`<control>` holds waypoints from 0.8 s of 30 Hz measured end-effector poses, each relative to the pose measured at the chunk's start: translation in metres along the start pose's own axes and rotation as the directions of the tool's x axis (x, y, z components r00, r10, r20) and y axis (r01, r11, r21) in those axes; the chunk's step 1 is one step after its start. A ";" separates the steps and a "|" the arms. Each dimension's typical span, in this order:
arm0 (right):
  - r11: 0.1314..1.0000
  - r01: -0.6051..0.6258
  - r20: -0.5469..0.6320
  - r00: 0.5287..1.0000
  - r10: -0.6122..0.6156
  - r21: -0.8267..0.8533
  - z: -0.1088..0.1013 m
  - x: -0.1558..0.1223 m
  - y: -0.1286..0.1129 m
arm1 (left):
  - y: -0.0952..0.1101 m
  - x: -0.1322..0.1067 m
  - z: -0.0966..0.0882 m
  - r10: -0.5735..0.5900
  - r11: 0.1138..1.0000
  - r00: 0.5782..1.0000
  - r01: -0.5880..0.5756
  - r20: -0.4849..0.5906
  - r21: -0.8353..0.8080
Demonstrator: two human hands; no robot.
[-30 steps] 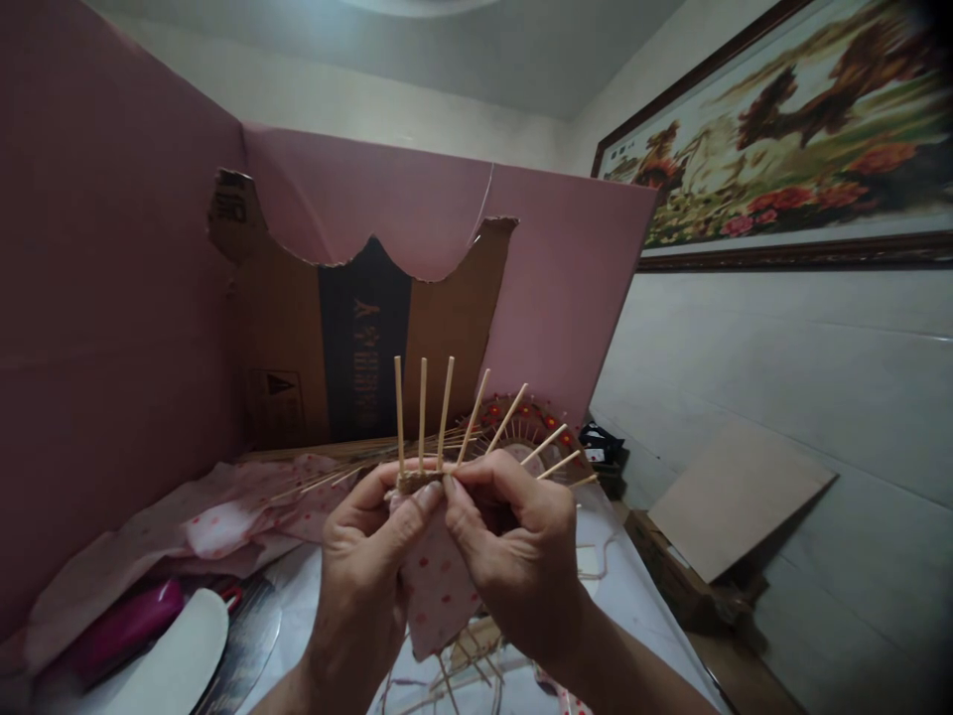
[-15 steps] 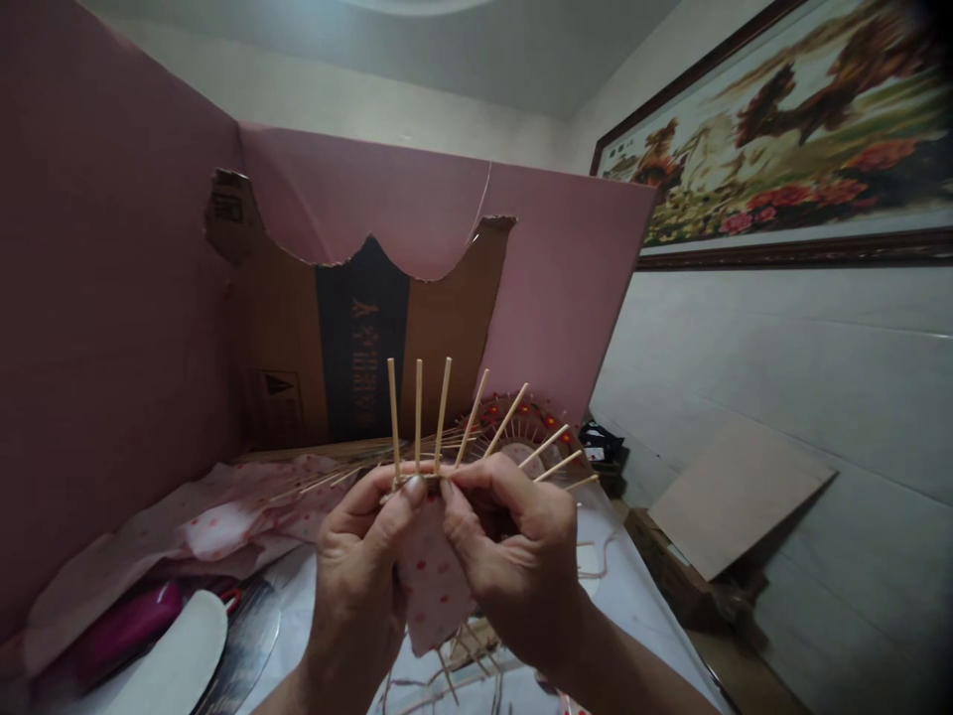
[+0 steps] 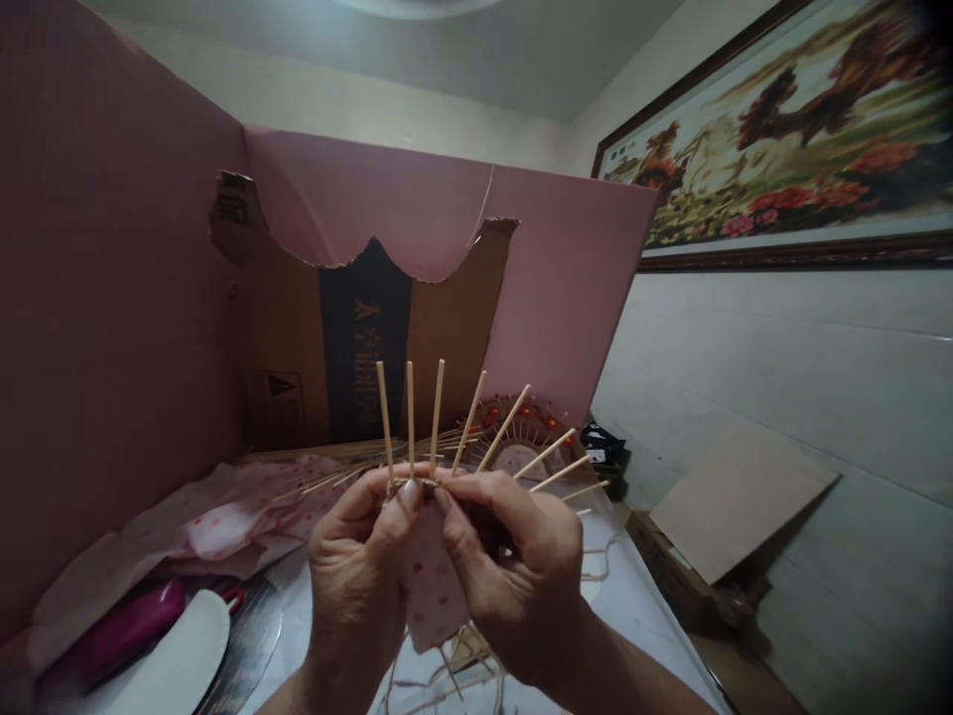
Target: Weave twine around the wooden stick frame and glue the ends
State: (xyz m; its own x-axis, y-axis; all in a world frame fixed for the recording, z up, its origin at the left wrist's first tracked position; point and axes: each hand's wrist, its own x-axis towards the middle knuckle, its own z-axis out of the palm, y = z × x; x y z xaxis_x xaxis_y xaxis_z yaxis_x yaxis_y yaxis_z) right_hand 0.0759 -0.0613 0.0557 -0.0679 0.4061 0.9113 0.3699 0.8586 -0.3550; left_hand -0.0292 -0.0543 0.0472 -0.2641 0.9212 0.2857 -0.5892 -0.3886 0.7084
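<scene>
Both my hands are raised in front of me, pinching a small fan of thin wooden sticks [image 3: 439,422] that spreads upward and to the right. My left hand [image 3: 355,586] grips the woven hub at the sticks' base with thumb and fingers closed. My right hand [image 3: 513,576] is closed on the same hub from the right. A piece of pink cloth with red dots [image 3: 430,586] hangs down between my palms.
A pink-covered cardboard screen [image 3: 357,288] stands behind the table. On the table lie dotted pink cloth [image 3: 245,511], a finished little parasol frame [image 3: 521,427], a magenta object [image 3: 119,626], a white oval piece [image 3: 179,655] and loose sticks [image 3: 454,675]. A framed picture [image 3: 789,129] hangs at right.
The stick fan and both hands have drifted slightly left and down; the leftmost sticks lean a little more to the left. The grip is unchanged.
</scene>
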 end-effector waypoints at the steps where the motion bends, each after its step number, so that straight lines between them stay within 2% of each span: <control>1: 0.999 0.038 -0.005 0.999 -0.038 -0.011 0.000 0.000 -0.001 | 0.000 0.000 0.000 0.022 1.000 1.000 -0.022 0.014 -0.003; 5: 0.984 0.155 -0.025 0.987 -0.158 -0.091 -0.002 0.000 -0.006 | -0.001 -0.001 -0.003 0.123 0.992 0.990 -0.123 0.067 -0.005; 10: 0.965 0.214 -0.019 0.975 -0.220 -0.154 -0.005 -0.004 -0.009 | -0.002 -0.002 -0.008 0.220 0.975 0.972 -0.223 0.087 0.022; 15: 0.948 0.244 -0.018 0.967 -0.253 -0.205 -0.006 -0.007 -0.014 | 0.000 -0.003 -0.009 0.265 0.961 0.958 -0.272 0.108 0.056; 18: 0.947 0.267 0.009 0.963 -0.270 -0.181 -0.007 -0.008 -0.016 | 0.001 -0.004 -0.009 0.254 0.963 0.964 -0.259 0.072 0.073; 21: 0.969 0.199 0.079 0.979 -0.189 -0.147 -0.008 -0.011 -0.018 | 0.004 -0.002 -0.008 0.237 0.967 0.971 -0.233 -0.023 0.103; 24: 0.995 0.057 0.208 0.977 -0.038 -0.087 -0.013 -0.017 -0.019 | 0.008 0.003 -0.004 0.317 0.941 0.942 -0.299 -0.113 0.157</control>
State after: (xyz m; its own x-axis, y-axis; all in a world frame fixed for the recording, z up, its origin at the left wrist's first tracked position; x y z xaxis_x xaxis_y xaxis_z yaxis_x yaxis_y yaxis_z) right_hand 0.0821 -0.0888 0.0500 -0.2735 0.4292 0.8608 0.4446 0.8500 -0.2826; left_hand -0.0376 -0.0550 0.0509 -0.5219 0.7418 0.4211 -0.3556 -0.6379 0.6831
